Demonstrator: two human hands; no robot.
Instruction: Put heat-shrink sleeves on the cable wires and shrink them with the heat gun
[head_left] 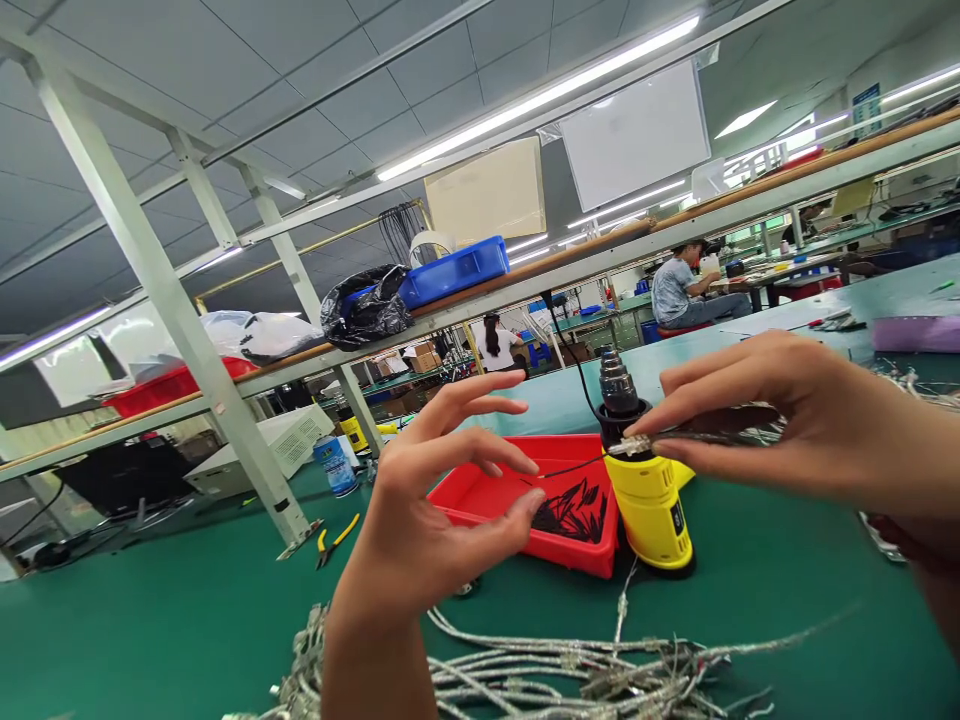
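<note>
My right hand [757, 420] pinches a silver braided cable [634, 446] between thumb and fingers, its end pointing left. A thin dark wire [574, 467] runs from that end toward my left hand [442, 490]. The left hand's thumb and fingers are apart, close to the wire's tip, with no clear grip on it. Behind and below is a red tray [487, 470] holding several short black tubes [574, 512]. A yellow heat gun [651, 510] stands upright, nozzle up, right behind the cable end. Silver braided cables [517, 670] lie in a bundle on the green table.
Yellow-handled cutters [337, 538] and a blue can [335, 466] are at left, near a white frame post [172, 300]. A blue bin [457, 272] sits on the overhead shelf. Purple material [915, 335] lies at right. A seated person [679, 290] is in the background.
</note>
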